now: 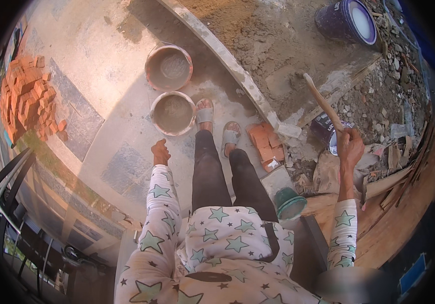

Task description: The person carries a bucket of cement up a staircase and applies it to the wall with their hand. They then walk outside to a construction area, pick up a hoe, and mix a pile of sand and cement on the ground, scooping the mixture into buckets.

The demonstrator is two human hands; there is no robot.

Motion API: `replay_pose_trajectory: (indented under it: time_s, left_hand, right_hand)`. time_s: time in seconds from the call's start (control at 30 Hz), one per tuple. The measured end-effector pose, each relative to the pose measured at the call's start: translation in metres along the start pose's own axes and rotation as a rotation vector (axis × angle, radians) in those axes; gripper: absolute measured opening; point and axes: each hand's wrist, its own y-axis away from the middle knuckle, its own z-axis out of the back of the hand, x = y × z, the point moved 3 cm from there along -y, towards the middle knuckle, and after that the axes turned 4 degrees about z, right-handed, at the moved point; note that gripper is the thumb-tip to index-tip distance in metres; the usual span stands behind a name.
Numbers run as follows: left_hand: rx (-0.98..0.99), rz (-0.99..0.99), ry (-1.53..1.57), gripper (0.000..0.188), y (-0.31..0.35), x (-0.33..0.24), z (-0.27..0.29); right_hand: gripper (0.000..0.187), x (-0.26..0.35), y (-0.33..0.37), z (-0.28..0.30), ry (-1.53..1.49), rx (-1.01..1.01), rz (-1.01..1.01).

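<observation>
While the right hand [350,146] grips a wooden handle [324,104] slanting out over the wet brown mix [270,55] at far right, the left one [160,152] is curled shut with nothing visible in it, just on the near side of the near bucket [173,133]. Looks like the mixing or scooping step to me, so next probably calls for both hands on that handle.

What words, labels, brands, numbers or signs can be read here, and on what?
Upper-right purple bucket: white lettering, only partly in view, not copied here.
Lower purple bucket by the right hand: white lettering on its side, not copied here.
Brown sack: faint marks, too blurred to read.
</observation>
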Motion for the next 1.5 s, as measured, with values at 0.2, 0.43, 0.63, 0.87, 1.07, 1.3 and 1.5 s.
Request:
replay_pose_trajectory:
  time_s: [0.2, 0.43, 0.63, 0.87, 1.07, 1.3, 1.5]
  left_hand:
    - [0.035, -0.124, -0.074, 0.006, 0.073, -0.01, -0.041]
    - [0.214, -0.362, -0.332, 0.036, 0.096, -0.049, -0.07]
    - [0.419, -0.518, -0.47, 0.035, 0.167, -0.06, -0.156]
    - [0.418, -0.62, -0.672, 0.026, 0.235, -0.071, -0.21]
    - [0.455, -0.708, -0.856, 0.027, 0.261, -0.082, -0.231]
    - [0.456, -0.76, -0.895, 0.034, 0.317, -0.071, -0.251]
    - [0.462, -0.693, -0.943, 0.034, 0.312, -0.051, -0.255]
  right_hand:
    - [0.02, -0.009, -0.001, 0.009, 0.004, -0.007, -0.079]
    - [0.016, 0.006, -0.004, -0.004, -0.083, -0.065, -0.064]
    - [0.015, -0.032, -0.007, 0.015, -0.147, -0.158, -0.097]
    - [0.016, -0.046, -0.019, 0.008, -0.27, -0.224, -0.169]
    - [0.02, -0.048, -0.015, 0.01, -0.547, -0.23, -0.168]
    - [0.026, -0.172, 0.0, -0.035, -1.528, -0.249, -0.738]
    - [0.036, -0.27, -0.007, -0.177, -1.891, -0.151, -1.219]
